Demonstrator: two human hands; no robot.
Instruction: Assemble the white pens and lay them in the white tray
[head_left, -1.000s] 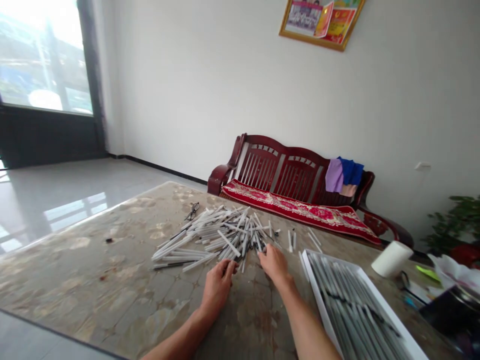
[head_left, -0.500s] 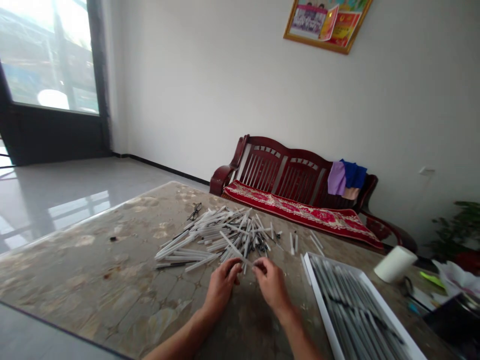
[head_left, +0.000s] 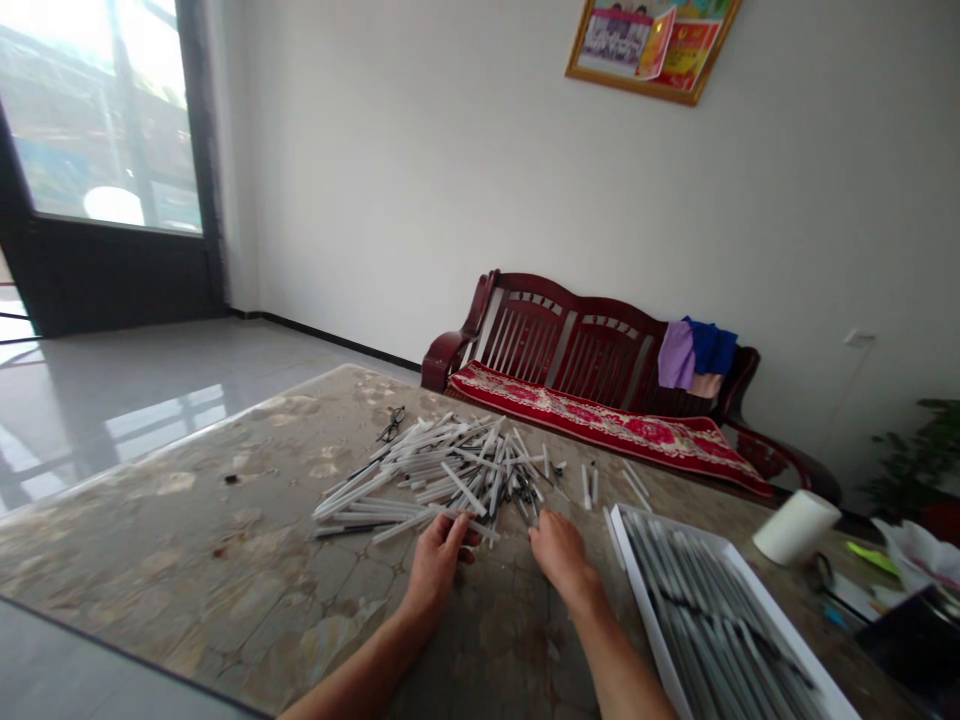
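1. The heap of white stick pens point(head_left: 457, 470) lies loosely crossed on the marble-patterned tabletop point(head_left: 187, 530). Its pens point every way: on the left they run mostly sideways on a slant, and towards the middle many aim at the far edge. Black tips bunch at the heap's right side.
2. One loose pen point(head_left: 465, 525) slants across the near edge of the heap, its tip just past the left hand point(head_left: 439, 565).
3. That hand's curled fingers point(head_left: 457, 530) meet this pen, but I cannot tell whether they are clamped on it or only touching.
4. The right hand point(head_left: 559, 552) sits just in front of the heap, well apart from the left. Its fingers are together and extended, with nothing visibly held.
5. To the right of the heap stands a white tray point(head_left: 651, 620) of neatly parallel pens point(head_left: 712, 620), running diagonally towards the near right.
6. Bare tabletop spreads left of the heap and in front of it, up to the near edge.
7. Beyond the heap, folded black glasses point(head_left: 391, 424) lie by its far left corner, with a red wooden bench point(head_left: 570, 330) past the table's far edge.
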